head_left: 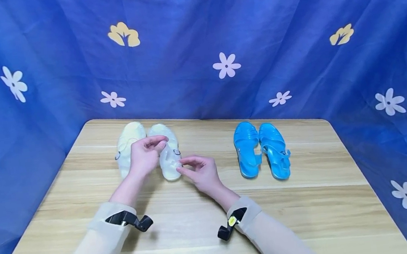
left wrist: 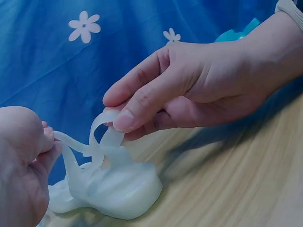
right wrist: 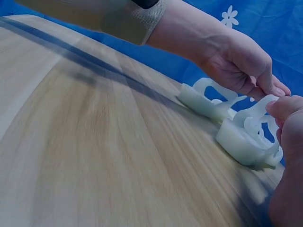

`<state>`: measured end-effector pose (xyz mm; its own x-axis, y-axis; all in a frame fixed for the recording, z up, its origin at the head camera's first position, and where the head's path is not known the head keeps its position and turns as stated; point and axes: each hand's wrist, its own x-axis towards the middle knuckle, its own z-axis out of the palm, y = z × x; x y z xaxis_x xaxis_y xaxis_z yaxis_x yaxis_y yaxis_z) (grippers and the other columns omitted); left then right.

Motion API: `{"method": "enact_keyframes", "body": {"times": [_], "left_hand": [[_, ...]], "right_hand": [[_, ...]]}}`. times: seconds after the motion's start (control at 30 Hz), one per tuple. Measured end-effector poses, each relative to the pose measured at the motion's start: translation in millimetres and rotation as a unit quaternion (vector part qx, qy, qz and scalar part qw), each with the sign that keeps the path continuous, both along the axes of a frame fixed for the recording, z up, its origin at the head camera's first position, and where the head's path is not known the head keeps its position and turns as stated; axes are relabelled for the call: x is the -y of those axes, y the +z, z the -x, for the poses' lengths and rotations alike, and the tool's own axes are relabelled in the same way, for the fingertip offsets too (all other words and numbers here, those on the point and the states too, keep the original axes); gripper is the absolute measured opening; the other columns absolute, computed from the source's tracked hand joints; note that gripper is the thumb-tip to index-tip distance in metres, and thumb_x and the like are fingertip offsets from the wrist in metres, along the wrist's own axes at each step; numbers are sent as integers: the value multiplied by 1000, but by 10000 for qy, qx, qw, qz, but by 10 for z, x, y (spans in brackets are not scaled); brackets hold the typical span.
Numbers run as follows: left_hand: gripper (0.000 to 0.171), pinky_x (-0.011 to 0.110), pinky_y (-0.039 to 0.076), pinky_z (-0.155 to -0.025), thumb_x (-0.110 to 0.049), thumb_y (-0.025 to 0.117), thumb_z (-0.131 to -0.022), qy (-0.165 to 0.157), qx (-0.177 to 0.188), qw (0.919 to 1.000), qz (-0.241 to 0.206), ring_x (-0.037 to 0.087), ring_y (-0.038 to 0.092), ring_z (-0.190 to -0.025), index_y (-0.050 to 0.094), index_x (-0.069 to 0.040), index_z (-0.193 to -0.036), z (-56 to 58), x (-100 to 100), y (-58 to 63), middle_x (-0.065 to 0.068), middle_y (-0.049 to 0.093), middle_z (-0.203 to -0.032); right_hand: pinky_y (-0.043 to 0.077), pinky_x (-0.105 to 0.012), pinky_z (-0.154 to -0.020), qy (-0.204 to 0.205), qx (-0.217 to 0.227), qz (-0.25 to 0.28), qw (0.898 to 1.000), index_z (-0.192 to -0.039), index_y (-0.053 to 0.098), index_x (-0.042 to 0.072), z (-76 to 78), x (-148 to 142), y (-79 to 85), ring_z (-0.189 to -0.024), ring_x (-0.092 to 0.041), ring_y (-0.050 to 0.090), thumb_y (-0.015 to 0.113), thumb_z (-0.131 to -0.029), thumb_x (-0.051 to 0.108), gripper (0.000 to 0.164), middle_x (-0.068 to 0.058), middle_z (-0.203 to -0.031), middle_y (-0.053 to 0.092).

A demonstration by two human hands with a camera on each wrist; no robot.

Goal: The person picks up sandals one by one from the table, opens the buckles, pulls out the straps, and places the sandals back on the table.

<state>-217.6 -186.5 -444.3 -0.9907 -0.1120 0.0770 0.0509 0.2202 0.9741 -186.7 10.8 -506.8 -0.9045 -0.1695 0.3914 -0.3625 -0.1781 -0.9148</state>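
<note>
Two whitish translucent jelly sandals stand side by side at the table's back left. Both my hands are at the right-hand white sandal (head_left: 171, 172), which rests on its sole. My left hand (head_left: 145, 154) pinches a thin strap of it between thumb and fingertips, as the left wrist view shows. With thumb and forefinger my right hand (head_left: 202, 173) pinches a looped strap (left wrist: 98, 130) near the heel. A small buckle (head_left: 177, 152) sits at this sandal's right side. My left hand partly covers the other white sandal (head_left: 130, 131), which has a buckle at its left side.
A pair of blue jelly sandals, the left one (head_left: 245, 132) and the right one (head_left: 271, 133), stands to the right on the wooden table (head_left: 186, 235). A blue curtain (head_left: 177, 41) with flower prints hangs behind the table and along its sides.
</note>
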Motion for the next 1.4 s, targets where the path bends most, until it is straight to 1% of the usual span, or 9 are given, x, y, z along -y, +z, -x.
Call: {"method": "enact_keyframes", "body": {"times": [0.2,0.27,0.33,0.53,0.6,0.77,1.03,1.3,1.4], "left_hand": [[21,15,52,-66,-9,73,-101,-137,-35,9999,-77,11,66,-90,77,-1,-120,-61,-151,-38,15,76,-118],[21,14,51,-65,-9,73,-101,-211,-68,9997,-140,9,66,-90,77,0,-120,-80,-197,-62,15,76,-118],[21,14,53,-68,-7,73,-101,-274,-71,9993,-257,8,67,-92,76,1,-119,-101,-245,-80,15,76,-118],[21,17,57,-86,-5,73,-100,-455,-5,9970,-620,10,71,-104,75,4,-120,-162,-378,-130,16,76,-119],[21,19,57,-88,-4,73,-100,-520,-9,9960,-731,11,71,-106,75,5,-120,-177,-418,-146,17,76,-119],[20,21,58,-90,-1,72,-100,-700,-51,9927,-983,15,71,-108,75,6,-118,-221,-531,-167,18,75,-119],[19,23,57,-93,-1,71,-100,-929,45,9899,-1073,17,72,-109,75,6,-118,-327,-720,-172,15,76,-117],[19,25,57,-95,2,72,-98,-1180,107,9854,-1226,20,71,-112,75,6,-117,-457,-867,-158,15,76,-117],[19,25,57,-95,2,72,-98,-1216,110,9855,-1176,20,71,-112,75,6,-117,-501,-903,-164,15,77,-116]], "right_hand": [[59,-45,-97,69,131,-172,9997,-109,77,-7,-66,-182,55,-102,-22,74,84,-86,-7,23,-17,-104,78],[59,-44,-96,117,156,-199,9996,-109,77,-8,-95,-235,68,-102,-22,74,84,-86,-8,23,-18,-104,78],[59,-44,-96,170,169,-200,9995,-108,77,-9,-124,-287,77,-103,-22,74,83,-86,-9,23,-18,-104,78],[60,-50,-94,261,68,-261,9993,-107,76,-11,-196,-427,62,-102,-23,74,83,-84,-13,24,-19,-104,77],[60,-52,-93,318,23,-296,9991,-107,76,-11,-224,-473,58,-102,-25,74,82,-84,-14,25,-19,-104,77],[60,-52,-91,432,-13,-326,9985,-108,75,-13,-304,-588,68,-103,-29,74,81,-83,-16,26,-21,-105,77],[61,-47,-91,584,-40,-307,9978,-107,72,-16,-410,-774,87,-103,-19,73,79,-83,-19,25,-29,-107,73],[62,-48,-88,638,-290,-523,9962,-108,74,-12,-530,-988,61,-102,-22,74,80,-83,-18,26,-26,-107,74],[61,-52,-89,704,-389,-590,9950,-107,74,-11,-585,-1065,69,-102,-23,73,80,-84,-18,25,-26,-106,74]]}}
